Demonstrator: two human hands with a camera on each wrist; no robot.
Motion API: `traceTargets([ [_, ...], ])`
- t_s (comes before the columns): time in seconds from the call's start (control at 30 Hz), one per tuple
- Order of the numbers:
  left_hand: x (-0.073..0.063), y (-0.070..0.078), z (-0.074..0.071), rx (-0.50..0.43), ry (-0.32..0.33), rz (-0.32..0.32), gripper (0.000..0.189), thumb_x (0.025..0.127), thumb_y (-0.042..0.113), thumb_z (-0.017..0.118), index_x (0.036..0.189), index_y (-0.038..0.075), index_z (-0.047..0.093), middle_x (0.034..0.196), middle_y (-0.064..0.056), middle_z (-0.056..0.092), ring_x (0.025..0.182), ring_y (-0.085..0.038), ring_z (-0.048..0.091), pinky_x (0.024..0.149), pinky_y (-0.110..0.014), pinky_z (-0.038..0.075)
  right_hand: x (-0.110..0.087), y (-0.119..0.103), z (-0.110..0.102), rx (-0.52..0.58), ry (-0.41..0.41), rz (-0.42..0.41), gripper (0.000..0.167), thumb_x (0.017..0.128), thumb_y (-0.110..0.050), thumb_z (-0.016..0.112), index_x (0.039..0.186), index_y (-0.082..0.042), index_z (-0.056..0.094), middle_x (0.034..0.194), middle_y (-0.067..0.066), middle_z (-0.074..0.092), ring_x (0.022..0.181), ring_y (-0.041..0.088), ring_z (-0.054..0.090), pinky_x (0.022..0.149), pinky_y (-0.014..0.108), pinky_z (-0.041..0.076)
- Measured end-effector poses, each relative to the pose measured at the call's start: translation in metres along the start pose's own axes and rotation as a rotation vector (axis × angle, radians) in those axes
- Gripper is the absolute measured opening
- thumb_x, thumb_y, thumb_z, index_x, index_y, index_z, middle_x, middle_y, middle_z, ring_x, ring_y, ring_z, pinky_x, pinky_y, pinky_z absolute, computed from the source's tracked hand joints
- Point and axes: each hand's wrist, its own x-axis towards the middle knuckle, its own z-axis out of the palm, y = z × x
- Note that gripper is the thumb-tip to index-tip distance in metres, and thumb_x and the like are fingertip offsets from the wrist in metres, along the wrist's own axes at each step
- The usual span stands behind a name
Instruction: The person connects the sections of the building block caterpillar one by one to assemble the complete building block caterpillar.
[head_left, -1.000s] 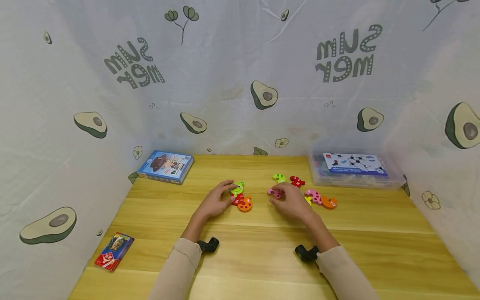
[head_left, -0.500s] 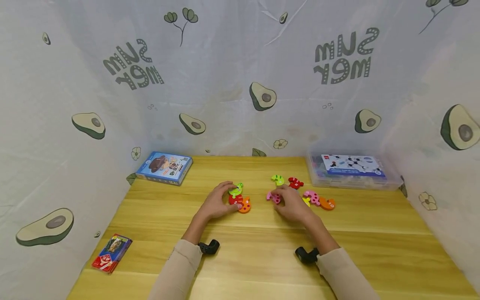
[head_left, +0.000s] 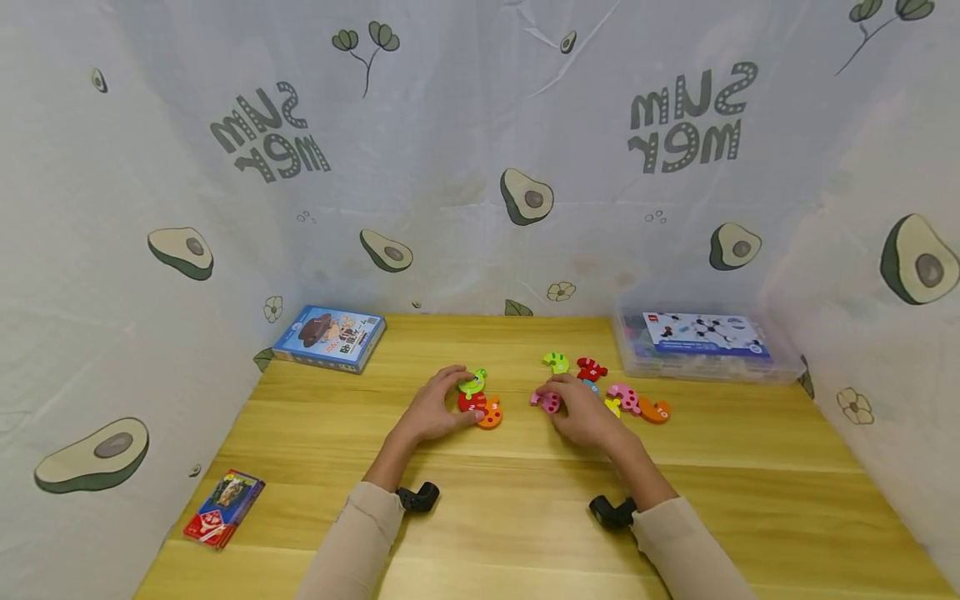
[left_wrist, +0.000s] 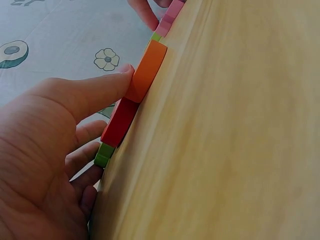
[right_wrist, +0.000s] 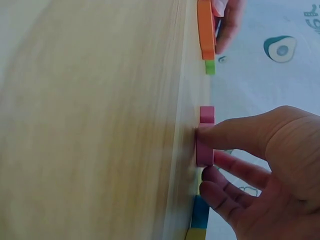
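Fingers of right hand (head_left: 581,412) pinched on pink puzzle piece (head_left: 547,402), flat on table (head_left: 480,517) mid-centre. Left hand (head_left: 435,408) fingers held vs joined green/red/orange chain (head_left: 480,400). 3 pcs linked so far; approx 6 loose pcs left at right.

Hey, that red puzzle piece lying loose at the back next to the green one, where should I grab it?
Judging by its pose, pinch the red piece across its edges from above. It lies flat on the table, so only the rim offers a grip. Come from the near side; the green piece lies close on its left.
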Motion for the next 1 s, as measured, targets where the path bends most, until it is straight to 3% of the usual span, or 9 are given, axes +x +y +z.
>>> traceTargets([
  [0.33,0.0,0.0,0.001,0.002,0.002,0.0,0.068,0.086,0.045,0.078,0.146,0.021,0.056,0.163,-0.003,0.039,0.153,-0.035,0.034,0.122,-0.062,0.03,0.001,-0.002,0.002,0.032,0.008,-0.01,0.032,0.092,-0.007,0.075,0.123,-0.004,0.069,0.124,0.012,0.07,0.114,0.03,0.063,0.104,0.053,0.052],
  [0.57,0.0,-0.001,0.001,0.001,0.005,-0.007,0.068,0.086,0.045,0.079,0.146,0.022,0.056,0.164,-0.002,0.039,0.153,-0.035,0.034,0.122,-0.062,0.029,0.004,-0.006,0.002,0.04,0.012,0.014,0.038,0.092,-0.018,0.078,0.128,-0.008,0.069,0.127,0.01,0.069,0.111,0.025,0.063,0.103,0.049,0.054],
  [0.8,0.001,-0.001,0.0,0.0,0.008,-0.004,0.068,0.086,0.045,0.079,0.146,0.023,0.056,0.164,-0.002,0.039,0.153,-0.034,0.034,0.122,-0.063,0.03,0.008,-0.014,0.003,0.071,0.01,0.004,0.041,0.093,-0.018,0.077,0.132,-0.01,0.067,0.128,0.007,0.069,0.101,0.02,0.061,0.096,0.045,0.055],
  [1.0,-0.001,0.0,0.0,-0.007,0.005,-0.009,0.069,0.086,0.045,0.079,0.147,0.023,0.056,0.164,-0.001,0.039,0.153,-0.035,0.034,0.122,-0.063,0.029,0.012,-0.022,0.007,0.09,0.006,-0.027,0.037,0.093,-0.016,0.077,0.13,-0.011,0.068,0.131,0.007,0.068,0.104,0.022,0.064,0.097,0.046,0.056],
])
